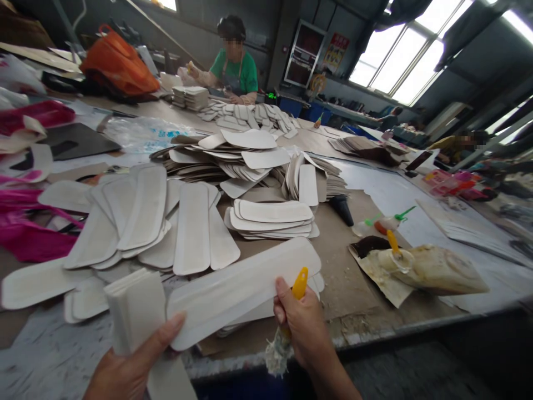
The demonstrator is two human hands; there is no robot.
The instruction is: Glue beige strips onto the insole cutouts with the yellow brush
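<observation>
My left hand [129,366] grips a stack of white rectangular pieces [135,311] at the near table edge, thumb pressed on the end of a long white rounded strip [241,289] that lies across the top. My right hand [302,328] is closed round a yellow-handled brush [298,284], its glue-clotted bristles [277,353] pointing down, and its fingers touch the strip's lower edge.
Fanned white strips [166,222] and piles of cut pieces [270,216] cover the brown table [345,266]. Glue bottles [393,253] lie on stained paper at right. Pink material [29,233] is at left. A person in green [233,66] works at the far side.
</observation>
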